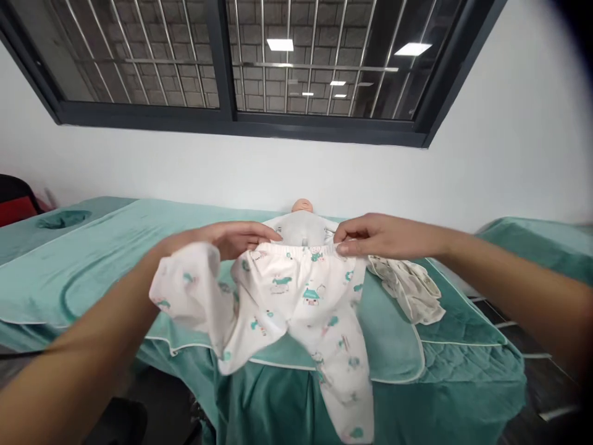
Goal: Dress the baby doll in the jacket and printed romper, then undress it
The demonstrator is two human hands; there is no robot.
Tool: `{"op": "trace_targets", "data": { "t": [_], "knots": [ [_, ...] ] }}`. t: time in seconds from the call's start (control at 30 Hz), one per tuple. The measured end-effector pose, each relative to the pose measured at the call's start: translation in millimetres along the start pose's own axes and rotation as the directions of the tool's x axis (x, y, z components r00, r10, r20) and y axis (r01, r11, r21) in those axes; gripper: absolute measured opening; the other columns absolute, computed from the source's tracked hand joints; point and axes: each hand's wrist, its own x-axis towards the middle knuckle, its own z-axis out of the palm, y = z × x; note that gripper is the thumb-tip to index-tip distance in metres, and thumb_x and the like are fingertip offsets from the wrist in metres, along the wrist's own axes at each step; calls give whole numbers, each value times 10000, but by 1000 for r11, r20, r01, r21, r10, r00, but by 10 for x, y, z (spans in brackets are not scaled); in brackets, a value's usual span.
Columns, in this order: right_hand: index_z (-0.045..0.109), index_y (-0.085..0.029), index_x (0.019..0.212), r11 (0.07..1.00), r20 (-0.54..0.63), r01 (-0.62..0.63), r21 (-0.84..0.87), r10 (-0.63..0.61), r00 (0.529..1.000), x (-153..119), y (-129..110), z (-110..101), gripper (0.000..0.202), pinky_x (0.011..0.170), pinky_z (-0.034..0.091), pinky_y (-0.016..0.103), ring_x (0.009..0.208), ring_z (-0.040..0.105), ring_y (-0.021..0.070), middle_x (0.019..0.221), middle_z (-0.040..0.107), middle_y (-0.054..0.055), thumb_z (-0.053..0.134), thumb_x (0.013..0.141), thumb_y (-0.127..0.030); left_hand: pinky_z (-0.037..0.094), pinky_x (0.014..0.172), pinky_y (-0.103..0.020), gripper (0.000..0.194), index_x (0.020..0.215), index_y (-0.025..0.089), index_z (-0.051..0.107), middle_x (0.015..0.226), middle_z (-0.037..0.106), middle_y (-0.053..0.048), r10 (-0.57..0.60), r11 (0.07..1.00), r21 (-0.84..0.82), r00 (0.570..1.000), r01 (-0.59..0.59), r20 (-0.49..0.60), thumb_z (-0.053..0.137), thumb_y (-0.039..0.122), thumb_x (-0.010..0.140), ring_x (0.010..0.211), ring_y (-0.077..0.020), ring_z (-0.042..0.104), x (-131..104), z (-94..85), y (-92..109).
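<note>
Baby pants [301, 278] printed with green-roofed houses hang spread before you, waistband [301, 250] uppermost, above the front edge of the teal bed cover [139, 225]. Your right hand [373, 236] pinches one waistband end between thumb and fingers. Your left hand [236, 238] is at the other, fingers extended; whether it grips, I can't tell. Beyond lies a white-clad doll [303, 226]; crumpled cream cloth [410, 289] lies right.

One left hand [238, 237], one right hand [382, 235], one pair of printed trousers [296, 287], one doll [303, 225], one crumpled pale cloth [410, 287], apparently single though folds obscure the count, one window [226, 74], one central green-draped bed [143, 232]
</note>
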Motion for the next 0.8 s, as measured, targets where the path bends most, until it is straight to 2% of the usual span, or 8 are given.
{"op": "trace_targets", "data": {
  "t": [0.03, 0.1, 0.27, 0.4, 0.5, 0.57, 0.7, 0.8],
  "knots": [
    [676, -218, 854, 999, -22, -2, -50, 0, 1000, -5, -105, -78, 373, 596, 357, 265, 661, 468, 129, 742, 566, -6, 622, 837, -587, 522, 950, -425, 825, 1257, 185, 648, 1272, 652, -153, -70, 995, 72, 991, 62, 110, 870, 499, 528, 1163, -366, 608, -8, -56, 193],
    [676, -224, 827, 993, -118, 21, -115, -35, 992, -28, -277, -186, 358, 566, 341, 260, 628, 466, 120, 711, 565, -16, 639, 829, -580, 514, 971, -408, 791, 1285, 216, 627, 1308, 632, -124, -155, 971, 203, 978, 124, 142, 883, 372, 553, 1189, -336, 595, -38, -122, 516],
    [651, -208, 815, 983, -356, 181, -23, -177, 917, -98, -551, -190, 340, 508, 342, 248, 554, 448, 89, 662, 541, -22, 654, 852, -546, 559, 754, -331, 402, 1158, 244, 670, 1063, 705, -68, 5, 914, 393, 967, 98, -255, 731, 354, 776, 928, -219, 670, -90, -21, 791],
    [608, -196, 807, 925, -454, 350, 144, -253, 854, 24, -681, 2, 348, 552, 459, 249, 599, 518, 99, 701, 561, -15, 673, 846, -536, 543, 791, -340, 303, 1028, 208, 683, 1012, 692, -60, 296, 874, 486, 788, 5, -540, 733, 371, 777, 920, -210, 648, 14, 159, 641],
    [586, -200, 881, 863, -519, 437, 252, -261, 814, 337, -679, 181, 356, 748, 549, 305, 822, 616, 137, 852, 592, -4, 610, 882, -555, 519, 892, -363, 334, 1079, 205, 643, 1099, 646, -55, 445, 860, 508, 548, -40, -709, 695, 404, 816, 1037, -223, 613, 176, 233, 373],
    [576, -211, 971, 838, -511, 455, 303, -260, 819, 643, -579, 308, 341, 867, 540, 365, 972, 627, 162, 956, 600, 0, 517, 934, -544, 507, 926, -370, 397, 1197, 223, 575, 1148, 609, -55, 413, 893, 448, 448, -32, -793, 608, 457, 879, 1098, -229, 590, 290, 261, 73],
    [549, -236, 1164, 866, -455, 421, 269, -271, 848, 1311, -85, 635, 287, 1025, 471, 410, 1168, 577, 206, 1231, 589, 41, 555, 926, -396, 464, 1010, -384, 506, 1340, 252, 434, 1275, 537, -86, 203, 962, 258, 400, 88, -894, 501, 530, 923, 1214, -237, 531, 430, 346, -789],
    [516, -210, 1279, 972, -391, 231, 35, -199, 899, 1677, 458, 886, 424, 1049, 439, 450, 1164, 574, 247, 1308, 560, 104, 603, 867, -255, 383, 1101, -427, 496, 1332, 235, 427, 1399, 426, -118, 95, 949, 199, 380, 245, -920, 548, 456, 905, 1327, -251, 441, 469, 464, -1404]
  ]
}}
